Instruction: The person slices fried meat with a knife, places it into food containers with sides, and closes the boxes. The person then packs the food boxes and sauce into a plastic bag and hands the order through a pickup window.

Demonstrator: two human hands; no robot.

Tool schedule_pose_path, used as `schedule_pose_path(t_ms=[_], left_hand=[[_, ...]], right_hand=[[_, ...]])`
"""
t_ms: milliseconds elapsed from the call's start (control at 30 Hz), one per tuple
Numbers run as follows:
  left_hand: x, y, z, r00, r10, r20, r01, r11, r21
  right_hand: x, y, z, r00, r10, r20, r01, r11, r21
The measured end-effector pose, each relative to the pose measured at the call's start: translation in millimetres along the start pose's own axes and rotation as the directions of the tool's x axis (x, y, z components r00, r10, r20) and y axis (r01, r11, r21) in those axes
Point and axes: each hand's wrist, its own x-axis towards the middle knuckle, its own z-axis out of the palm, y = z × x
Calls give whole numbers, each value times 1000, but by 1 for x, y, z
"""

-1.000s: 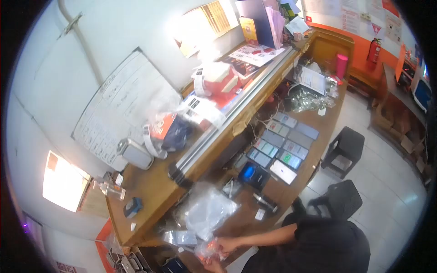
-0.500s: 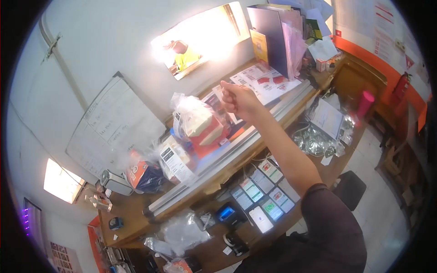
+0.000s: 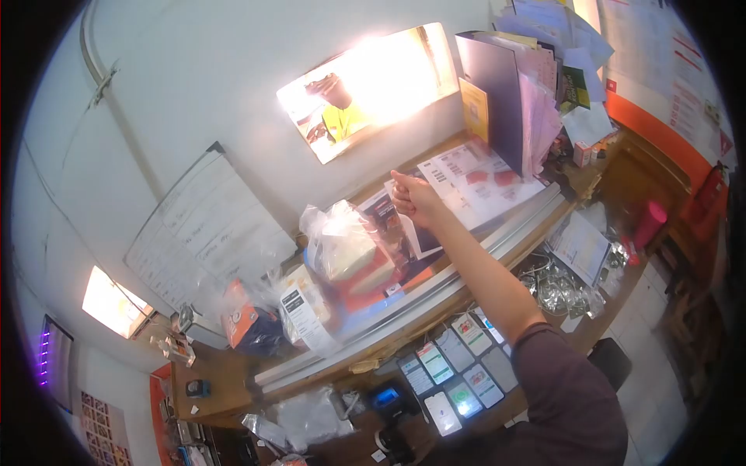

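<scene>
My right hand (image 3: pixel 416 200) is raised over the counter at the end of an outstretched arm in a dark sleeve. Its fingers are curled closed, with the thumb along the top; whatever they hold, if anything, is hidden. Behind and below the hand lie printed sheets (image 3: pixel 466 186) on the counter top. To its left stands a clear plastic bag (image 3: pixel 342 237) with pale and red packages inside, apart from the hand. My left hand is out of view.
Several phones (image 3: pixel 443 412) lie in rows on the lower desk beside a card-reader-like device (image 3: pixel 388 397). Bagged parcels (image 3: pixel 252 318) line the counter. A person in a yellow vest (image 3: pixel 339 121) shows through the bright window. Upright folders (image 3: pixel 493 97) and a whiteboard (image 3: pixel 206 217) stand behind.
The view has shifted, so most things sit slightly lower and further right. My right hand stays closed above the counter. The person behind the window remains there.
</scene>
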Motion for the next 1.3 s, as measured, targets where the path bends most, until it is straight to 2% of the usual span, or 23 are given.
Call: schedule_pose_path(t_ms=[133,200,300,567,767,833,967,1067,1167,1200,1233,1300], left_hand=[[-1,0,8,999,-38,-4,38,999,4],[-1,-2,13,998,-58,-1,58,998,1],[0,-5,18,996,-85,1,85,996,-10],[-10,-27,25,987,-155,31,155,988,-8],[-20,-50,25,978,-197,68,198,980,5],[-26,-64,21,972,-220,81,219,976,15],[-48,-109,8,954,-274,125,271,962,45],[-78,-175,-14,927,-317,200,311,948,66],[-111,-279,-57,869,-276,410,305,952,-5],[-122,-245,-56,905,-247,347,53,875,482],[-115,-286,-59,906,-221,361,67,917,394],[-117,-256,-70,793,-473,384,151,763,629]], right_hand=[[16,-5,3,998,23,53,-20,998,-57],[30,-9,9,999,-37,-5,37,998,-44],[50,-21,15,999,-6,-37,3,996,-86],[81,-27,10,1000,-13,13,15,995,-98],[93,-23,-3,999,37,-36,-41,993,-113],[92,-23,4,986,44,-159,-75,978,-194],[114,-11,11,989,80,-126,-111,959,-260],[128,-2,24,973,-58,-225,-16,949,-315],[135,6,26,948,-182,-260,93,943,-320],[132,3,24,945,-194,-264,97,935,-340],[163,5,-16,965,-224,-136,169,929,-330],[98,0,11,951,-295,-91,237,885,-400]])
